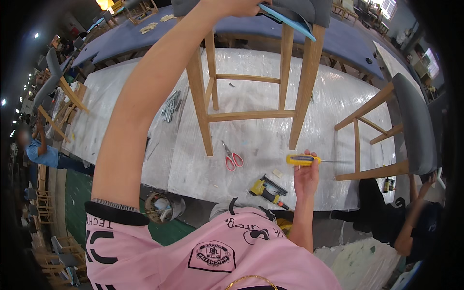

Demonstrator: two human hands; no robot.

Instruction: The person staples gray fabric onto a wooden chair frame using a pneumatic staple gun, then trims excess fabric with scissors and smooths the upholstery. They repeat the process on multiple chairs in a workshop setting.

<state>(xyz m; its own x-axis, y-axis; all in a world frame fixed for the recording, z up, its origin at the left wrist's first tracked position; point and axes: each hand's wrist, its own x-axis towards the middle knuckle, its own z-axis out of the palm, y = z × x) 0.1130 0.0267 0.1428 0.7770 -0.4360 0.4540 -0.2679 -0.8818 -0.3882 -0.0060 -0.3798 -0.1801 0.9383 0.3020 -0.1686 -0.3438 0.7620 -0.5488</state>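
Observation:
My left hand (232,6) is raised to the top of the picture and grips the grey upholstered seat of a wooden chair (251,115) standing on the plastic-covered workbench (121,96); a blue flat piece (285,18) lies under the seat's edge beside it. My right hand (306,174) is shut on a yellow-handled screwdriver (304,159), whose thin shaft points right, just off the chair's front right leg. Red-handled scissors (232,157) lie on the bench between the chair's front legs. A yellow and black nail gun (268,189) rests near the bench's front edge.
A second wooden chair with a grey seat (401,130) lies tipped at the right; another person's hand (427,181) reaches toward it. Metal fittings (171,106) lie on the bench at left. A round tin (164,207) sits below. A person in blue (41,152) stands far left.

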